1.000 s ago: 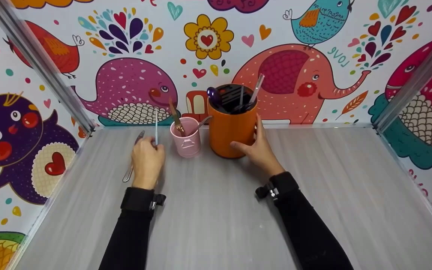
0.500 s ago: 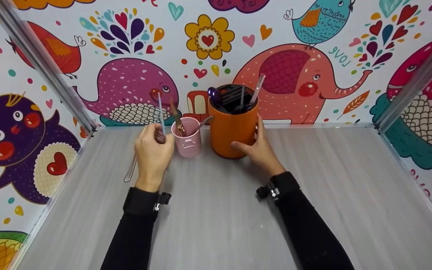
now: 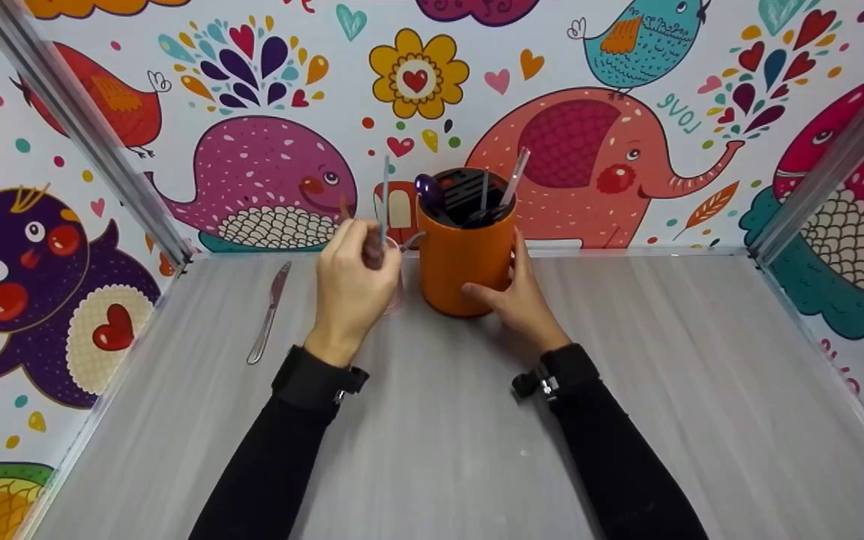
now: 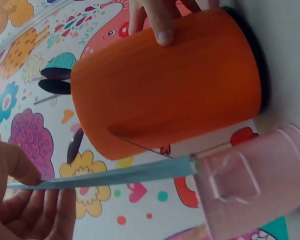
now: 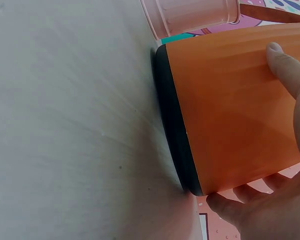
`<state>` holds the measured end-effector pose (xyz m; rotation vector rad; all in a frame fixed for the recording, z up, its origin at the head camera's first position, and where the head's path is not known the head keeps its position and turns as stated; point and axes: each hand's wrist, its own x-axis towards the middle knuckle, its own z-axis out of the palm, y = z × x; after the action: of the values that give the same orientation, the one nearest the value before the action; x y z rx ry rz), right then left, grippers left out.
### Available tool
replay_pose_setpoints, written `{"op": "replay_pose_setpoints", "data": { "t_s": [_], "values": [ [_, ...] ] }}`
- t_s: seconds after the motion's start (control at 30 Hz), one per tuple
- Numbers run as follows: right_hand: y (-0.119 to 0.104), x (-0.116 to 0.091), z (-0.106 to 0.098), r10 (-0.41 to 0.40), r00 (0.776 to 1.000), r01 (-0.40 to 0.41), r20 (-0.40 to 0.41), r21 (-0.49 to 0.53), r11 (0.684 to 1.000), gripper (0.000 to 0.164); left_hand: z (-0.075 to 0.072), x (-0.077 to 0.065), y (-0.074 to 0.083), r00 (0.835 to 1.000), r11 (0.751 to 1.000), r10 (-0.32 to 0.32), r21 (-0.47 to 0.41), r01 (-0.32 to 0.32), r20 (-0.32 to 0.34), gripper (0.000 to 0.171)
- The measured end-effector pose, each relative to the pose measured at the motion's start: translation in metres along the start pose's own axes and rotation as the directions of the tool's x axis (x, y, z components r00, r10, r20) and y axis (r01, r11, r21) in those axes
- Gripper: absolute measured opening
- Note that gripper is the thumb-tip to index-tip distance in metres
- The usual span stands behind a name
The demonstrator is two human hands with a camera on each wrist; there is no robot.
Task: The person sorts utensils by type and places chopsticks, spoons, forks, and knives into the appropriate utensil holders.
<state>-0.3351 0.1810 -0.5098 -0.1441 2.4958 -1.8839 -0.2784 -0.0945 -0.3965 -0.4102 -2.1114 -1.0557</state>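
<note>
My left hand [image 3: 357, 274] pinches a thin pale blue stick [image 4: 120, 175] between thumb and fingers. In the left wrist view the stick's lower end overlaps the rim of a small pink bucket [image 4: 260, 185]. The head view has that bucket mostly hidden behind this hand. My right hand [image 3: 514, 296] grips the right side of an orange utensil holder [image 3: 454, 262], its thumb across the front. The holder stands upright with a black slotted top, a purple spoon [image 3: 424, 185] and a clear rod [image 3: 516, 176] poking out.
A table knife [image 3: 270, 311] lies on the grey table [image 3: 432, 450], left of my left hand. A brown, blade-like piece [image 5: 272, 13] and a thin metal handle [image 3: 414, 240] stick out of the bucket. A patterned wall [image 3: 417, 135] rises close behind the containers.
My left hand has lifted the pale blue stick from beside the knife and carried it right, to the pink bucket. The right hand keeps its grip on the orange utensil holder.
</note>
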Motion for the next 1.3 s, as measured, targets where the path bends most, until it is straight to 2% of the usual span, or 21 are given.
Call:
{"op": "replay_pose_setpoints", "data": {
  "t_s": [0.2,0.4,0.6,0.93,1.07,1.2,1.3],
  "values": [
    [0.000,0.000,0.001,0.004,1.000,-0.004,-0.007,0.005,1.000,0.136,0.008,0.016,0.017,0.999,0.997,0.047,-0.062,-0.047,-0.006,0.019],
    [0.000,0.004,-0.002,0.031,1.000,-0.031,0.007,0.011,0.999,0.138,0.016,0.030,0.033,0.995,0.988,0.069,-0.130,-0.078,-0.074,0.017],
    [0.003,0.005,-0.002,0.036,0.999,-0.036,0.019,-0.009,0.999,0.138,0.022,0.038,0.044,0.974,0.965,0.150,-0.187,-0.181,-0.169,0.014],
    [0.003,0.000,0.001,-0.049,0.999,0.049,-0.014,-0.017,0.999,0.138,0.027,0.046,0.057,0.951,0.939,0.218,-0.220,-0.266,-0.221,0.012],
    [0.003,0.002,0.000,-0.058,0.998,0.057,-0.028,-0.014,0.998,0.138,0.036,0.051,0.059,0.966,0.938,0.193,-0.256,-0.233,-0.172,0.015],
    [0.004,0.003,0.000,-0.045,0.999,0.044,-0.017,-0.022,0.999,0.139,0.046,0.054,0.054,0.987,0.940,0.117,-0.309,-0.147,-0.114,0.015],
    [0.005,0.004,0.000,-0.044,0.999,0.044,-0.009,-0.014,0.999,0.138,0.052,0.056,0.051,0.996,0.934,0.070,-0.345,-0.087,-0.062,0.016]
  ]
}}
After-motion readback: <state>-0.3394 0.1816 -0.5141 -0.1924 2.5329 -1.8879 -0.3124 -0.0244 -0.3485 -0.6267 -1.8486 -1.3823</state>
